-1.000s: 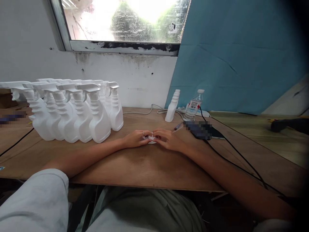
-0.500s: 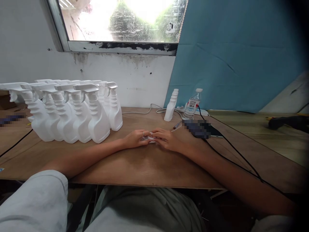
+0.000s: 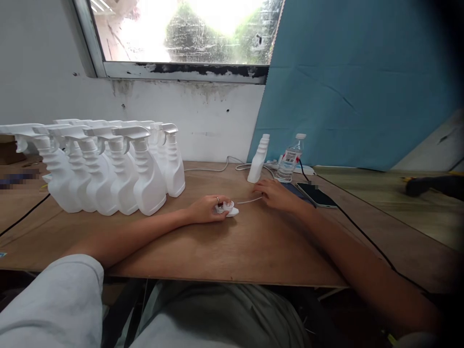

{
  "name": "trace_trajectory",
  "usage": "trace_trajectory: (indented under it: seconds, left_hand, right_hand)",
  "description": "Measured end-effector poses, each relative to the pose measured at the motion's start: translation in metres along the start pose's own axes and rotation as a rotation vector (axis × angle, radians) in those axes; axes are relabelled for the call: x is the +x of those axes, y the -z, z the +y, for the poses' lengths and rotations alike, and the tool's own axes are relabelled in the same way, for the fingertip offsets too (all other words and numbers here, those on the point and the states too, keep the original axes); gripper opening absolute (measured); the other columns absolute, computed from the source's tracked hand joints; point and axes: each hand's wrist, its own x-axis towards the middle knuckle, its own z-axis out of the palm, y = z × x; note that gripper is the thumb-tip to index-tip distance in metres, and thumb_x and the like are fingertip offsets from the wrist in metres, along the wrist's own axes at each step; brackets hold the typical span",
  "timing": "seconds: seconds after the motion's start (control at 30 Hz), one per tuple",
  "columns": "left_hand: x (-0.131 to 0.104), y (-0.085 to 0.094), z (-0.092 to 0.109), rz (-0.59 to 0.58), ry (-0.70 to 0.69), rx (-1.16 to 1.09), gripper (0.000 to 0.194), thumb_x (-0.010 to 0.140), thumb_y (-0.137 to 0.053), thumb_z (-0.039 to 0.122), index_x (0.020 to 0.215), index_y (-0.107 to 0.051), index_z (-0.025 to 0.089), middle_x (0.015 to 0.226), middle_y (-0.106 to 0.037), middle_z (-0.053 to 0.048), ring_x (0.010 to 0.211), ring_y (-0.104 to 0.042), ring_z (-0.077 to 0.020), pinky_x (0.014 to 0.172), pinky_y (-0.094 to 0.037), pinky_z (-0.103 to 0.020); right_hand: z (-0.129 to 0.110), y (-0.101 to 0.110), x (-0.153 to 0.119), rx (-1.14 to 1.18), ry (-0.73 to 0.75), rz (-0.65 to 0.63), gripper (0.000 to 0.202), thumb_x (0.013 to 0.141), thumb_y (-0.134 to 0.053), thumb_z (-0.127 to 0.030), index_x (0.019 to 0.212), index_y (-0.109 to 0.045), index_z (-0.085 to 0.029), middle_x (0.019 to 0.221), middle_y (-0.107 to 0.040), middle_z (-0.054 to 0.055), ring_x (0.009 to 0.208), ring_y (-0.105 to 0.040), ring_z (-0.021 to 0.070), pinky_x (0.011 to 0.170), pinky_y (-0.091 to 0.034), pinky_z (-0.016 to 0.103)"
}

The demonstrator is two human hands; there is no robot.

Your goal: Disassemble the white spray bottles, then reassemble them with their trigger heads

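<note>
My left hand rests on the table with thumb and fingers closed on a white spray trigger head. Its rounded collar shows beyond my fingertips, and my fingers cover the rest. A thin pale tube runs to the right from near this head toward my right hand; whether the two are joined I cannot make out. My right hand lies low over the table with its fingers curled down, close to the tube's far end. Whatever may be between those fingers is hidden.
Several white spray bottles with trigger heads stand packed at the left. A white bottle without a head stands behind my right hand, beside a clear water bottle. A phone and black cable lie at the right.
My right hand has come away from my left hand and moved right and slightly back. The spray head stays in my left hand and shows more. The pen is now hidden near my right hand.
</note>
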Motion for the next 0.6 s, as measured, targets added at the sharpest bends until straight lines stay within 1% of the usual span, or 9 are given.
trace_trajectory:
  seconds: [0.1, 0.17, 0.23, 0.3, 0.37, 0.47, 0.53, 0.6]
  left_hand:
    - [0.001, -0.003, -0.001, 0.022, -0.02, 0.009, 0.029, 0.08, -0.062, 0.031, 0.107, -0.061, 0.021, 0.1, -0.069, -0.002, 0.087, -0.064, -0.0148, 0.078, -0.048, -0.022]
    - [0.001, -0.004, 0.0, 0.024, -0.03, 0.021, 0.029, 0.079, -0.063, 0.031, 0.107, -0.062, 0.021, 0.1, -0.069, -0.003, 0.086, -0.065, -0.015, 0.077, -0.048, -0.023]
    - [0.001, -0.003, 0.001, 0.02, -0.03, 0.026, 0.03, 0.079, -0.063, 0.031, 0.107, -0.061, 0.02, 0.1, -0.069, -0.004, 0.086, -0.065, -0.0153, 0.077, -0.048, -0.023]
    - [0.0, -0.002, 0.002, 0.006, -0.009, 0.031, 0.029, 0.081, -0.062, 0.032, 0.107, -0.06, 0.021, 0.1, -0.069, -0.003, 0.087, -0.065, -0.0156, 0.077, -0.048, -0.023]
    - [0.0, -0.001, 0.003, -0.013, 0.02, 0.039, 0.028, 0.082, -0.061, 0.034, 0.107, -0.059, 0.021, 0.099, -0.068, -0.003, 0.086, -0.065, -0.0159, 0.075, -0.047, -0.024]
    - [-0.001, 0.001, 0.005, -0.032, 0.062, 0.032, 0.033, 0.084, -0.06, 0.039, 0.111, -0.055, 0.022, 0.095, -0.068, -0.002, 0.08, -0.065, -0.0158, 0.071, -0.047, -0.024]
    - [-0.001, 0.002, 0.005, -0.039, 0.067, 0.037, 0.033, 0.084, -0.059, 0.042, 0.109, -0.054, 0.022, 0.093, -0.067, -0.002, 0.077, -0.064, -0.0153, 0.069, -0.046, -0.024]
    - [-0.001, 0.001, 0.004, -0.046, 0.044, 0.057, 0.028, 0.085, -0.058, 0.043, 0.103, -0.056, 0.022, 0.093, -0.067, -0.001, 0.075, -0.062, -0.0145, 0.069, -0.045, -0.024]
  right_hand:
    - [0.021, -0.002, -0.005, -0.166, -0.061, -0.188, 0.032, 0.072, -0.049, -0.003, 0.091, -0.07, -0.018, 0.099, -0.068, 0.01, 0.104, -0.054, 0.0292, 0.086, -0.036, 0.04]
    - [0.025, -0.003, -0.005, -0.19, -0.052, -0.228, 0.025, 0.076, -0.049, -0.005, 0.086, -0.069, -0.017, 0.095, -0.068, 0.01, 0.103, -0.054, 0.0288, 0.085, -0.034, 0.039]
    - [0.022, -0.003, -0.003, -0.175, -0.032, -0.229, 0.019, 0.079, -0.05, -0.007, 0.077, -0.066, -0.015, 0.088, -0.068, 0.011, 0.099, -0.055, 0.0282, 0.084, -0.034, 0.037]
    - [0.017, -0.001, 0.0, -0.144, -0.032, -0.227, 0.015, 0.079, -0.052, -0.008, 0.073, -0.064, -0.015, 0.084, -0.067, 0.01, 0.092, -0.058, 0.0259, 0.082, -0.035, 0.035]
    - [0.013, 0.0, 0.001, -0.105, -0.044, -0.227, 0.012, 0.077, -0.054, -0.009, 0.073, -0.063, -0.015, 0.081, -0.067, 0.009, 0.08, -0.059, 0.022, 0.075, -0.037, 0.031]
    - [0.011, -0.001, -0.001, -0.041, -0.071, -0.216, 0.011, 0.075, -0.054, -0.009, 0.074, -0.062, -0.016, 0.075, -0.066, 0.006, 0.066, -0.058, 0.0172, 0.062, -0.037, 0.027]
    - [0.011, -0.005, -0.001, -0.001, -0.091, -0.196, 0.013, 0.075, -0.053, -0.009, 0.079, -0.063, -0.016, 0.074, -0.065, 0.005, 0.063, -0.058, 0.0154, 0.059, -0.038, 0.025]
    - [0.01, -0.009, 0.001, 0.076, -0.118, -0.118, 0.021, 0.077, -0.051, -0.012, 0.093, -0.063, -0.016, 0.077, -0.065, 0.004, 0.063, -0.057, 0.0142, 0.059, -0.04, 0.024]
